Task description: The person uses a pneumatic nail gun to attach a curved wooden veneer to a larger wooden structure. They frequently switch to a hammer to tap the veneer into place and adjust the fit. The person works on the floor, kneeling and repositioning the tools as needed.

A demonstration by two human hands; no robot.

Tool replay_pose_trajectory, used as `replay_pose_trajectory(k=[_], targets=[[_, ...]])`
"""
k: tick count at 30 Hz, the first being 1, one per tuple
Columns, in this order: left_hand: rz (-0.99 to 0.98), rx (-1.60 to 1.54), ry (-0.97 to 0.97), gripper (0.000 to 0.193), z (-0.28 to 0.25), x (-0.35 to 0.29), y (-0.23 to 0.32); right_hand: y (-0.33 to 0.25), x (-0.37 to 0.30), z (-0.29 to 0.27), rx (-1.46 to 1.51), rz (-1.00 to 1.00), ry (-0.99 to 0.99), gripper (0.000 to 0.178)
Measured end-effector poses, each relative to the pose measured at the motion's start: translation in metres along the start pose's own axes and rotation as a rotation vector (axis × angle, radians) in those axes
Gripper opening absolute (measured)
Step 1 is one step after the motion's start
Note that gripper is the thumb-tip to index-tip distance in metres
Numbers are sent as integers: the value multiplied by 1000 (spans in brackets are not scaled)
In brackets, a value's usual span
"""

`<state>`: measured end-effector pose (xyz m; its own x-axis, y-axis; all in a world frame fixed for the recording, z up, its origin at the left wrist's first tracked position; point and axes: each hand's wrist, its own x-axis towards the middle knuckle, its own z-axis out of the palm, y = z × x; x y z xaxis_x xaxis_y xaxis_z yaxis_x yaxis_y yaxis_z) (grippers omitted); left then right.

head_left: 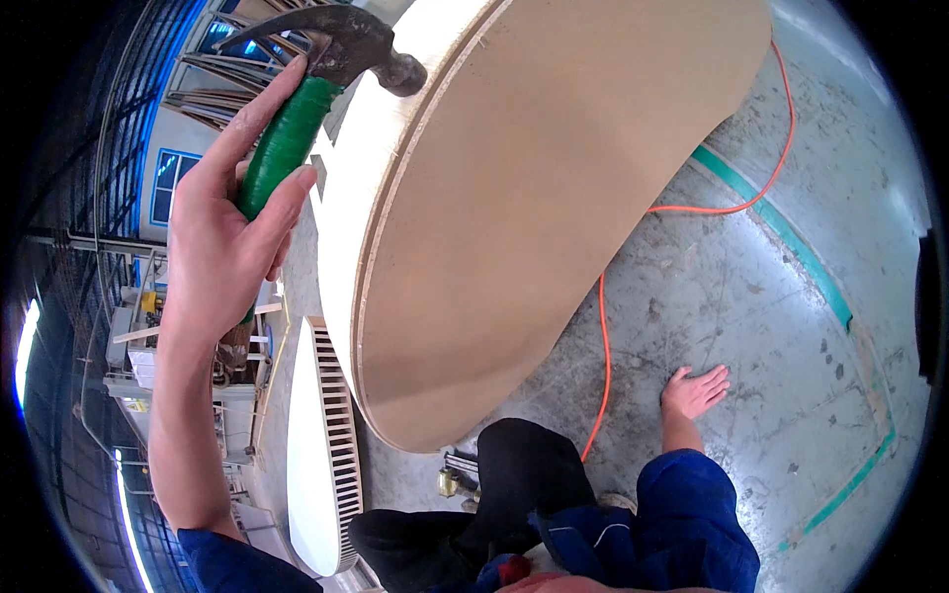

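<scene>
In my raised left hand (217,222) is a claw hammer (346,49), its grip wrapped in green tape (287,143). My fingers close round the handle, with the index finger stretched along it toward the head. The dark metal head overlaps the edge of a large rounded piece with a brown board face (554,188) and a pale side (341,267); whether the two touch, I cannot tell. Low on the right, my right hand (695,392) is open, its fingers stretched out and holding nothing. It appears over the grey concrete floor (652,306); contact is unclear.
An orange hose or cord (604,346) runs over the floor beside the large piece. A white curved piece with a row of slats (316,445) stands at lower left. Near my knees lies a metal tool (457,481). Green tape (791,237) marks the floor; shelving (213,84) stands behind.
</scene>
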<state>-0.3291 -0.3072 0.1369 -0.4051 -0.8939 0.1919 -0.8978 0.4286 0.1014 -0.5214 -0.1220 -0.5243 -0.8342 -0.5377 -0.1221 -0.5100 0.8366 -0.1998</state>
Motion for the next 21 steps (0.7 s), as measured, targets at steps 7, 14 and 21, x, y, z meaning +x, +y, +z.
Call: replay_pose_trajectory(k=[7,14,21], targets=[[19,74,43,66,7,-6,-2,-2,-1,1,20,-6,-17,80],[16,-42,-197,60,76,-176,-61,-6,-11,4,-14,-51,36,81],[-529,-343,-899,45,333,-381,-126,-13,-12,15,20,-68,121,81]])
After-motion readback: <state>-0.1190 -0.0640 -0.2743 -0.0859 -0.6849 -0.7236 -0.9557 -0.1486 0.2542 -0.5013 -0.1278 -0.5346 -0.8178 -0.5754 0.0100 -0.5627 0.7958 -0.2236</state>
